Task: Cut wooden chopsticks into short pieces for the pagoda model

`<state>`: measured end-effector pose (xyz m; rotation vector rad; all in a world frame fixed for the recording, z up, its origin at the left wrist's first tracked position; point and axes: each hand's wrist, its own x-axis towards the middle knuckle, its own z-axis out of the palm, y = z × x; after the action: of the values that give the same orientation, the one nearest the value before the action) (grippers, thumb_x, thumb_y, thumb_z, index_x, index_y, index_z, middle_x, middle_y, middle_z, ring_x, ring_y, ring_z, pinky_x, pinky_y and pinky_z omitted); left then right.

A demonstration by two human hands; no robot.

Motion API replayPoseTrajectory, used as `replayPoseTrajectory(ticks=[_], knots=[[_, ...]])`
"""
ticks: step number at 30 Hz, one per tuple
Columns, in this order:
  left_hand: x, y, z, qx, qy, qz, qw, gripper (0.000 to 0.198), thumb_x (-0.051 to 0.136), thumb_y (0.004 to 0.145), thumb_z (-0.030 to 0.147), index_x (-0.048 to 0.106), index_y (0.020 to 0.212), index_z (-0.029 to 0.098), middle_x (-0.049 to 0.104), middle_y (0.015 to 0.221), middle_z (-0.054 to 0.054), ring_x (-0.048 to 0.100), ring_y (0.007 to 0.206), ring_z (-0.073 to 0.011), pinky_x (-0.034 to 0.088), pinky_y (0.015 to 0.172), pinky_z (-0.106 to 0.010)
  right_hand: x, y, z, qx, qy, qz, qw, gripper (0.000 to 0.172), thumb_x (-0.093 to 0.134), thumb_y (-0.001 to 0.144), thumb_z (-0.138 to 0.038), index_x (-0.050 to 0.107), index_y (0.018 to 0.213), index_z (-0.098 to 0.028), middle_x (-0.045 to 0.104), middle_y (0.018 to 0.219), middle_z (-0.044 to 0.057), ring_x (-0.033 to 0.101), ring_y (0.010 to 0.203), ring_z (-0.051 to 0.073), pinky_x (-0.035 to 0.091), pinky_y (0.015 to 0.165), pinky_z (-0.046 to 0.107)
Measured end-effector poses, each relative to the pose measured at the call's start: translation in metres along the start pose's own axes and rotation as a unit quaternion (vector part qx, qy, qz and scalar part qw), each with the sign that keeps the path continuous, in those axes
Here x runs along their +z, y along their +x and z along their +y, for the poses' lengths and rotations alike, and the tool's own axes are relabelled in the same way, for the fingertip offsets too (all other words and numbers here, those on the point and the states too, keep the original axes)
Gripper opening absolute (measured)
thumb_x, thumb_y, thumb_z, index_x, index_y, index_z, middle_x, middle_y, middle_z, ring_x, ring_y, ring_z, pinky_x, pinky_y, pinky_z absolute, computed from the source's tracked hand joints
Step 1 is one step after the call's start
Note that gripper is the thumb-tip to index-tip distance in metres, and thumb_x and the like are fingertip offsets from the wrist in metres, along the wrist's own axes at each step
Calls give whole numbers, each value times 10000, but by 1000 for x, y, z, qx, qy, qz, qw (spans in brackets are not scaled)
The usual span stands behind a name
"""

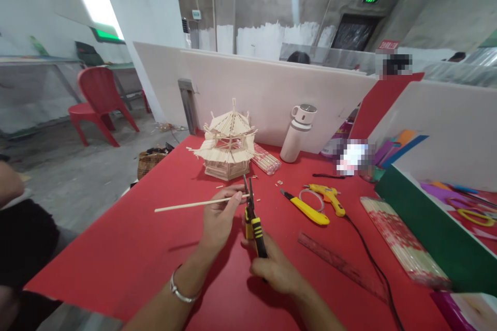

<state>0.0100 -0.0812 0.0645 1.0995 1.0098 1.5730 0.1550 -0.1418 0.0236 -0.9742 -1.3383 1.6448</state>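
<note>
My left hand (218,219) pinches a long wooden stick (186,205) that points left, its right end lying between the jaws of the cutting pliers (253,215). My right hand (274,267) grips the pliers' black and yellow handles, jaws pointing up and away from me. Behind them stands a small pavilion model (228,146) built of wooden sticks on the red table (116,248). Tiny cut stick pieces (278,183) lie near the model.
A white flask (298,132), a packet of sticks (266,159), a yellow utility knife (306,208), a tape ring (311,199), a glue gun (326,196) with its black cord, a ruler (337,264) and a bagged stick bundle (399,243) lie to the right. A red chair (99,103) stands at left.
</note>
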Motion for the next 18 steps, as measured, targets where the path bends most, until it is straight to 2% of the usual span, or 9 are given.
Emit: replayPoseTrajectory(ticks=[3,8,13,18], knots=[[0,0,0,-3,-2,2,1000,211,750,811,383,740,759,179,749,1040,-77,711,845,-178,608,825,-336,2,0,-2,-7,-10,11,1000,972,561,560,-110,425,1498,-326,492,1490,46,488,1330,321,372,1116,534],[-1,0,-3,0,6,3,1000,212,747,819,378,733,748,178,746,1041,-77,706,851,-174,600,842,-330,6,0,-11,-5,-51,29,998,938,554,562,-132,452,1481,-286,520,1442,61,555,1192,288,449,1045,501],[-1,-1,-5,-2,-2,16,1000,221,752,816,384,725,752,175,745,1066,-81,710,885,-182,600,846,-331,6,1,-9,-20,-46,18,999,903,555,587,-117,464,1465,-306,466,1507,48,471,1335,285,424,1089,487],[2,-3,-3,-3,-9,21,1000,220,763,804,386,733,772,170,749,1067,-84,712,872,-178,600,842,-333,3,1,-3,-31,-19,0,999,998,550,585,-110,370,1535,-355,403,1570,25,345,1459,293,365,1141,525]])
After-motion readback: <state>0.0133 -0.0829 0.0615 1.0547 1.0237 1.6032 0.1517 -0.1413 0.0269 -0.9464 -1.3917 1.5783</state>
